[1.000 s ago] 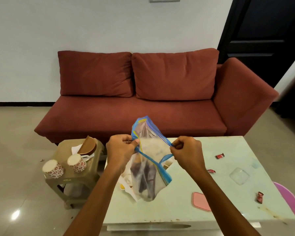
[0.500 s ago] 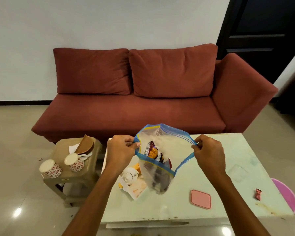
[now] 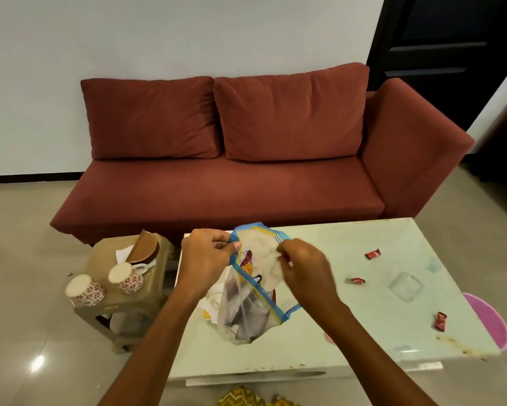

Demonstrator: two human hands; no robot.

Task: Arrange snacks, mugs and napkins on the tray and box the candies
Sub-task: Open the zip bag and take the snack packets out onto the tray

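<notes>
A person looks down on a pale green worktop (image 3: 349,247) in front of a red sofa (image 3: 223,186). Both hands hold up a clear zip bag (image 3: 243,315) with a blue rim, above the worktop's near left part.

The left hand (image 3: 207,259), at 9 o'clock of the bag's mouth, pinches the rim between thumb and fingers. The right hand (image 3: 303,272), at 3 o'clock of the mouth, has its fingers curled at the opening. It is blurred, so I cannot tell whether it pinches the rim or a packet. Snack packets (image 3: 245,259) show inside the bag.

Three red candies (image 3: 372,254) lie loose on the worktop, from 2 to 4 o'clock of the bag. They are scattered around a clear box (image 3: 406,287) with nothing visible in it.

On a low stool (image 3: 120,306) at 9 o'clock stand two flowered mugs (image 3: 126,276). Behind them a brown dish (image 3: 145,249) leans on white paper (image 3: 122,253), perhaps napkins.

The task looks barely begun. The snacks are in the bag, the mugs and paper are off the worktop, and the candies are unboxed. No tray is plainly in sight.
</notes>
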